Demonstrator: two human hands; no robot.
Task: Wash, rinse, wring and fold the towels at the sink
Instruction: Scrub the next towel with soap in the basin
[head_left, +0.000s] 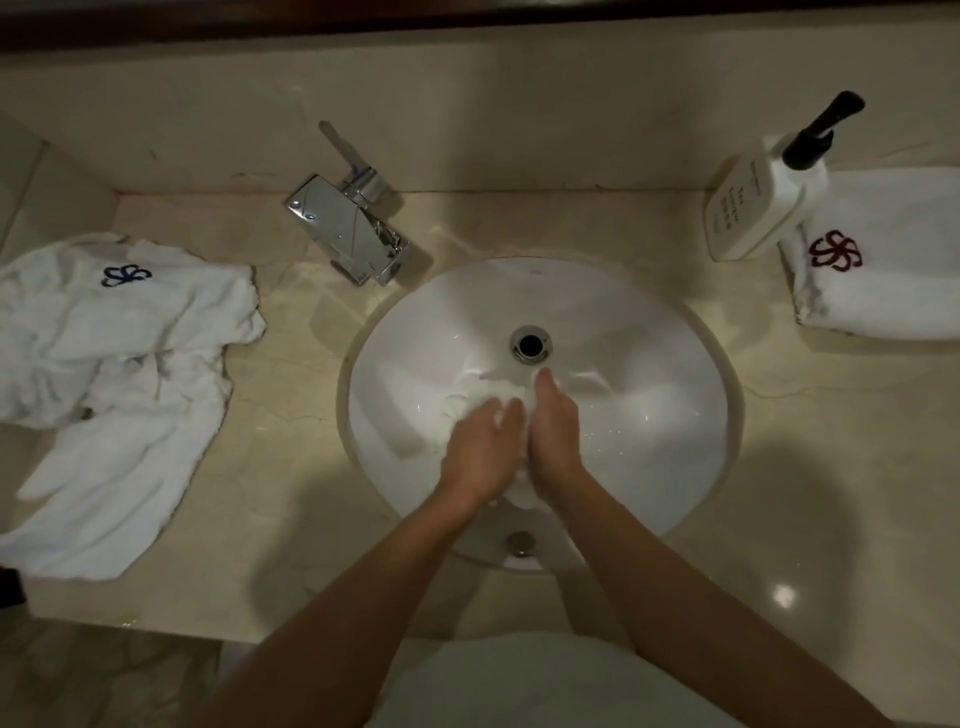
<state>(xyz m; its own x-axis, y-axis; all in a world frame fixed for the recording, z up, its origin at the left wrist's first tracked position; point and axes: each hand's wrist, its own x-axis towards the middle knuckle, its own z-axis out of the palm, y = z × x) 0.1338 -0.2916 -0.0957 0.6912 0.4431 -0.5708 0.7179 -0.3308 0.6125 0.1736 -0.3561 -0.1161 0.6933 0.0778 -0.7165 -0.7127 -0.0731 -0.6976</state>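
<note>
1. While both forearms reach in from the near edge of the sink (675, 332), the left hand (483, 452) and right hand (556, 436) meet side by side over its bowl.
2. Both hands, backs up, have their fingers curled round a bunched white towel (493, 395) that lies inside the sink, just below the drain (530, 344).
3. Left of the sink, crumpled towels (114, 374) lie on the counter (291, 426).
4. Right of the sink sits a folded towel (883, 270), with a soap bottle (753, 208) touching it.
5. Behind the sink's left rim stands the faucet (348, 228).
</note>
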